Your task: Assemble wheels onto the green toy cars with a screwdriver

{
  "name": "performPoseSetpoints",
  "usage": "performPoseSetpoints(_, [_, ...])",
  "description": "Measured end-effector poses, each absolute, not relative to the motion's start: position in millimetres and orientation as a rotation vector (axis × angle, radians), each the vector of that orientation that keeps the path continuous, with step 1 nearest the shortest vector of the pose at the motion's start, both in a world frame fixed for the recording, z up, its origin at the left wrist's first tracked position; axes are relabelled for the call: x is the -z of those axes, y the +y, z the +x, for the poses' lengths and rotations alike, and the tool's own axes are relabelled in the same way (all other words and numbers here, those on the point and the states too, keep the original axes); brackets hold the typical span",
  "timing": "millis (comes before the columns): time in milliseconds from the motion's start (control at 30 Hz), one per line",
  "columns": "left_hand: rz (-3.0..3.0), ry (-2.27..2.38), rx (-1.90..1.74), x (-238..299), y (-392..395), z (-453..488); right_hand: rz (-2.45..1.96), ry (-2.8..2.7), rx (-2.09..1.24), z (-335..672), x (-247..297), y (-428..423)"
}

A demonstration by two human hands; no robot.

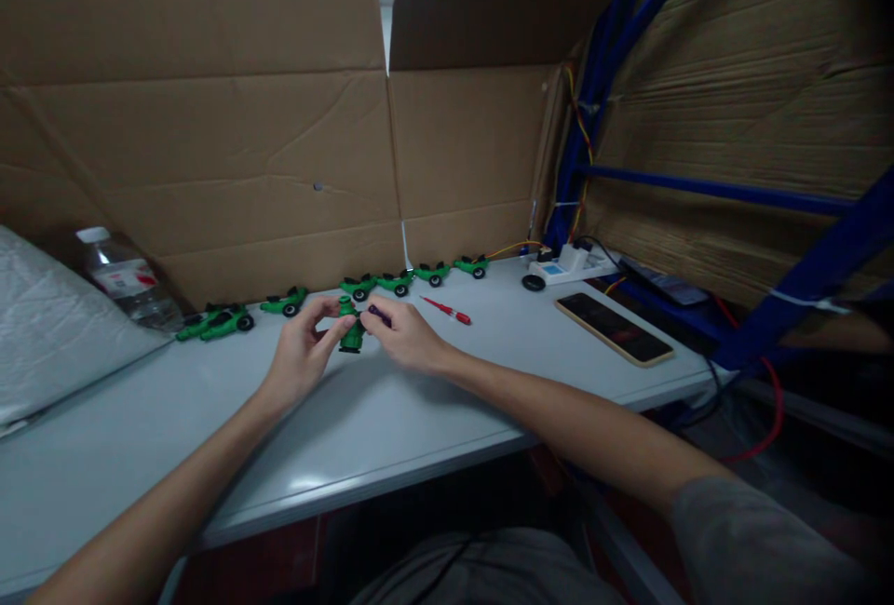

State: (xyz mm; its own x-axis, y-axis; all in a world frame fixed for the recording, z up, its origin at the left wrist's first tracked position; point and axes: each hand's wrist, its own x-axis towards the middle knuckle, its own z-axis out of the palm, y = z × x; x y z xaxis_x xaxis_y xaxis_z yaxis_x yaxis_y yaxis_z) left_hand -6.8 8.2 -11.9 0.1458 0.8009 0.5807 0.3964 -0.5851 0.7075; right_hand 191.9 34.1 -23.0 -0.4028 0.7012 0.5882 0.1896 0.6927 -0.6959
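Observation:
My left hand (pixel 304 354) is closed around a green toy car (pixel 351 337), tilted up just above the table, its underside or top not clear to me. Closed beside it, my right hand (pixel 405 335) grips a small tool with a dark purple handle (pixel 379 315), which looks like a screwdriver; its tip is hidden at the toy. Behind my hands, several more green toy cars (pixel 431 274) with black wheels stand in a loose row along the cardboard. A red screwdriver (pixel 447 311) lies to the right of my right hand.
A phone (pixel 615 329) lies at the right of the white table (pixel 335 456), with a white power strip (pixel 573 265) and cables behind it. On the left are a plastic bottle (pixel 129 279) and a grey-white package (pixel 62 326). Cardboard walls and a blue metal frame (pixel 719 191) surround the table.

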Motion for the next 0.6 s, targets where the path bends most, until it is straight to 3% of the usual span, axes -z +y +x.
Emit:
performPoseSetpoints(100, [2.044, 1.154, -1.448, 10, 6, -5, -0.71, -1.981, -0.525, 192, 21, 28])
performPoseSetpoints(367, [1.785, 1.069, -1.284, 0, -3, 8, -0.748, -2.236, 0.279, 192, 19, 25])
performPoseSetpoints(600, [1.704, 1.146, -1.195, 1, 0, 2, -0.629, -2.323, 0.415, 192, 22, 41])
